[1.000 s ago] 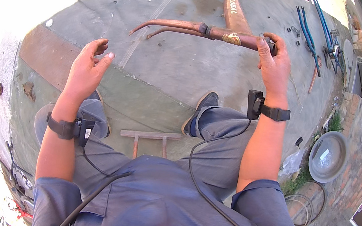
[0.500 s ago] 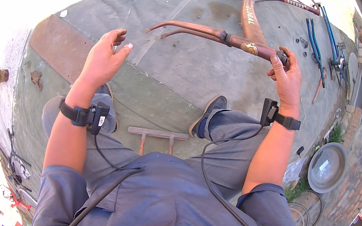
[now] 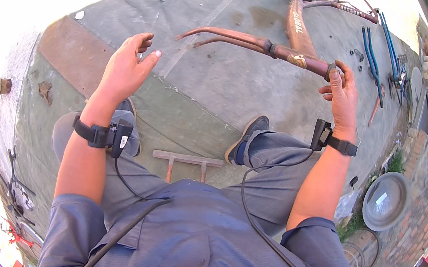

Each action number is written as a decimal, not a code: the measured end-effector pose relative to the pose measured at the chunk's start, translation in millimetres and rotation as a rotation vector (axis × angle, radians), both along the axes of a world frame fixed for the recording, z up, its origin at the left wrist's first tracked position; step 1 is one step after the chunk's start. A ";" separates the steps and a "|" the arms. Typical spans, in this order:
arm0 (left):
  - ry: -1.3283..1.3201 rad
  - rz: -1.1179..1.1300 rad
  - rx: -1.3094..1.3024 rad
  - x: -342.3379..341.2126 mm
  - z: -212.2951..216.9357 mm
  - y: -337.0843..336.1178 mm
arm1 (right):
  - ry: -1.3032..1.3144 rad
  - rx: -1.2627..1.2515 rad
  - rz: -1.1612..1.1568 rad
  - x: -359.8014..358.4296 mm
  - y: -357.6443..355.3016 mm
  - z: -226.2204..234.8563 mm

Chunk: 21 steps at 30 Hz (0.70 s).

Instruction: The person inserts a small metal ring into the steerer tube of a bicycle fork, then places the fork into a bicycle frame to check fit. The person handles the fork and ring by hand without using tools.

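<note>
My left hand (image 3: 129,68) is raised on the left over the ground sheet. Its fingers are loosely bent, the thumb stands apart, and nothing is in it. On the right, my right hand (image 3: 342,99) is also raised, with thumb and fingers spread and empty. It overlaps the end of the head tube of a rusty red-brown bicycle frame (image 3: 296,25); whether they touch I cannot tell. The frame lies on the ground ahead, its curved fork (image 3: 225,35) pointing left. Black straps with small boxes sit on both wrists.
Blue fork-like tubes (image 3: 373,58) and small parts lie at the far right. A round grey metal basin (image 3: 385,201) stands by the brick edging (image 3: 422,193). Between my feet is a small wooden-looking T-shaped piece (image 3: 188,159). A rusty brown strip (image 3: 70,54) crosses the left.
The view has shifted slightly, so the frame and ground sit a little lower and further right. Both hands keep nearly the same pose.
</note>
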State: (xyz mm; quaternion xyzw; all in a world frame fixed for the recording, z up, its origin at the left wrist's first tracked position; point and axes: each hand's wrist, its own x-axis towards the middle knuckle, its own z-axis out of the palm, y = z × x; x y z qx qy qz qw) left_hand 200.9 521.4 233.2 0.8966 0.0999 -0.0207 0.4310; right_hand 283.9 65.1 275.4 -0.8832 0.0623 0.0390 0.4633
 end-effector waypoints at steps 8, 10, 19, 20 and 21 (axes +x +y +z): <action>-0.148 0.194 -0.279 -1.7 21.0 12.5 | -0.350 -0.112 -0.286 -3.2 -11.5 40.3; -0.196 0.261 -0.477 -5.7 28.7 18.8 | -0.484 -0.115 -0.330 -5.7 -1.0 62.3; -0.398 0.456 -1.157 -28.5 47.8 59.6 | -0.670 0.021 0.026 -23.3 121.2 153.5; -0.413 0.469 -1.217 -31.4 49.2 63.3 | -0.684 0.026 0.071 -25.8 135.1 161.7; -0.422 0.477 -1.283 -33.3 49.7 66.8 | -0.709 0.027 0.131 -27.9 148.4 169.2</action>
